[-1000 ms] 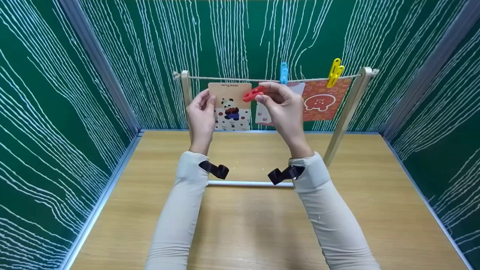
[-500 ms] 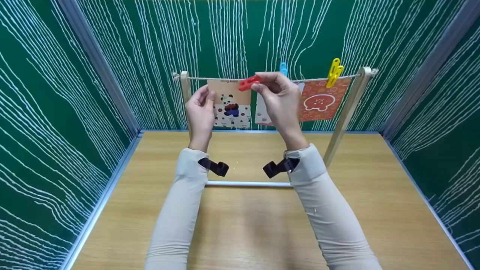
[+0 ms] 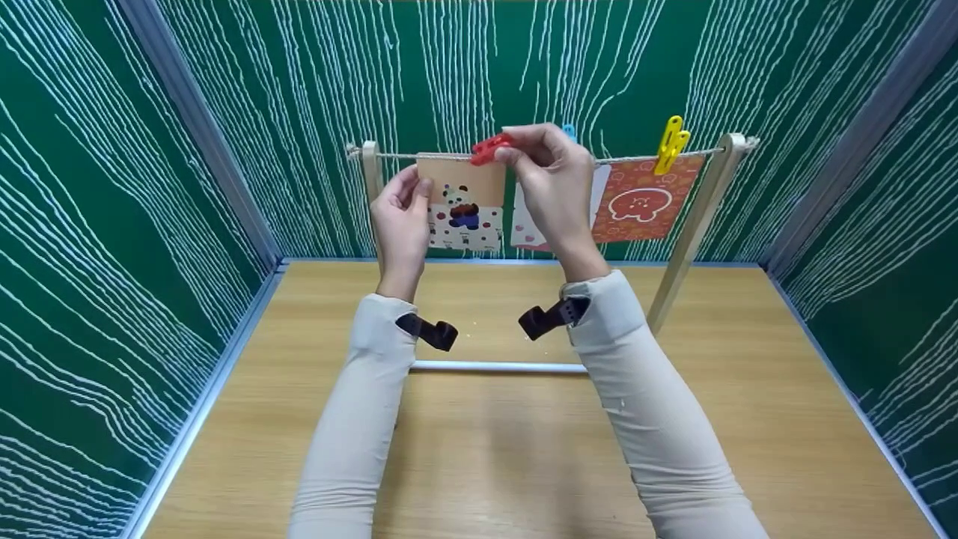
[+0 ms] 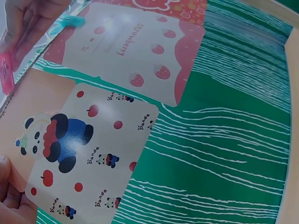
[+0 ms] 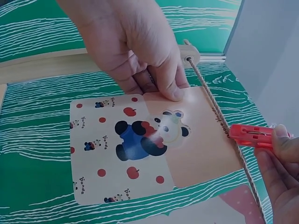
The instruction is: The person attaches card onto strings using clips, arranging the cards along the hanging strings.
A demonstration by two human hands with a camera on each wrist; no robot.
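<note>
My left hand [image 3: 400, 228] pinches the left edge of a panda card [image 3: 465, 213] between thumb and fingers. The card hangs upright at the twine line [image 5: 209, 95], its top edge at the line. My right hand [image 3: 557, 183] pinches a red clothespin [image 3: 490, 149] at the card's top edge. In the right wrist view the clothespin's [image 5: 252, 135] tip meets the twine and the card's edge; whether it bites both is unclear. Right of the panda card hangs a strawberry card [image 4: 135, 51], partly hidden behind my right hand in the head view.
A red-orange card [image 3: 640, 217] hangs at the right under a yellow clothespin [image 3: 671, 146]. A blue clothespin [image 3: 569, 132] shows just past my right hand. Wooden posts [image 3: 692, 232] carry the line at both ends. A pale bar [image 3: 498, 367] lies across the wooden table [image 3: 494, 449].
My right hand has moved up and left, bringing the red clothespin from beside the card onto its top edge at the line. The panda card has risen slightly in my left hand.
</note>
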